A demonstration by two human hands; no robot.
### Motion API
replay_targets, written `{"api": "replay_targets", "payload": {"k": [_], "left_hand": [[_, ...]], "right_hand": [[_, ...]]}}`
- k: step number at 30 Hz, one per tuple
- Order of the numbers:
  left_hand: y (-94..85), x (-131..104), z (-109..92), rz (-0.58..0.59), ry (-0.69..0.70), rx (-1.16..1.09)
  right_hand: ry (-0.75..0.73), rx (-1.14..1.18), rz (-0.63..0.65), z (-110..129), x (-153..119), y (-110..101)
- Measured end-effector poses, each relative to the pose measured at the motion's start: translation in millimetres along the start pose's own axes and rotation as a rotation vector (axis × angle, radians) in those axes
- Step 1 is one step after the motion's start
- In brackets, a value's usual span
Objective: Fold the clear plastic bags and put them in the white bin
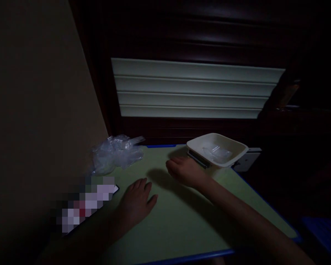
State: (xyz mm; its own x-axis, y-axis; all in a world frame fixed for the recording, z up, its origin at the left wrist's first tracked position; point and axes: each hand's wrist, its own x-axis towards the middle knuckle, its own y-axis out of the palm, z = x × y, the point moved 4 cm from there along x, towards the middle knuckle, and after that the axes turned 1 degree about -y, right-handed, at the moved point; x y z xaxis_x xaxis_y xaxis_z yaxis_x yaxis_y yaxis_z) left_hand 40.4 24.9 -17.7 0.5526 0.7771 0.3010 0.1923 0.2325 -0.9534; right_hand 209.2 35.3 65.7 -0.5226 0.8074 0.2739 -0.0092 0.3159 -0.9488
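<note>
My left hand (138,201) rests low over the green table (179,224), fingers spread and nothing in them. Above the middle of the table is my right hand (183,171), its fingers curled together; whatever they may hold is hidden. Just beyond that hand stands a cream plastic tub (238,149) with clear plastic film (219,154) inside. A dark flat strip (198,159) lies against the tub's near side. To the far left is a crumpled heap of clear plastic bags (117,152). Left of my left hand lies a flat, dark-edged thing (91,206), blurred by pixels.
A wall (38,92) closes off the left side. Behind the table rises dark wood with a pale slatted panel (195,90). Partly behind the tub, a whitish flat object (246,161) sticks out. Something blue (324,232) sits low at the right. The light is dim.
</note>
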Motion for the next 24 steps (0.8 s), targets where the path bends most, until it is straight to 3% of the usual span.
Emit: {"api": "replay_targets", "payload": {"k": [4, 8, 18, 24], "left_hand": [[1.4, -10, 19, -0.009, -0.005, 0.016], [0.9, -14, 32, -0.034, -0.038, 0.034], [-0.4, -7, 32, -0.066, -0.123, 0.039], [-3.4, -6, 30, -0.056, -0.148, 0.023]], "right_hand": [[-0.074, 0.097, 0.028, 11, 18, 47], [-0.031, 0.189, -0.001, 7, 45, 75], [0.079, 0.288, -0.052, 27, 139, 107], [0.199, 0.305, -0.003, 29, 158, 126]]}}
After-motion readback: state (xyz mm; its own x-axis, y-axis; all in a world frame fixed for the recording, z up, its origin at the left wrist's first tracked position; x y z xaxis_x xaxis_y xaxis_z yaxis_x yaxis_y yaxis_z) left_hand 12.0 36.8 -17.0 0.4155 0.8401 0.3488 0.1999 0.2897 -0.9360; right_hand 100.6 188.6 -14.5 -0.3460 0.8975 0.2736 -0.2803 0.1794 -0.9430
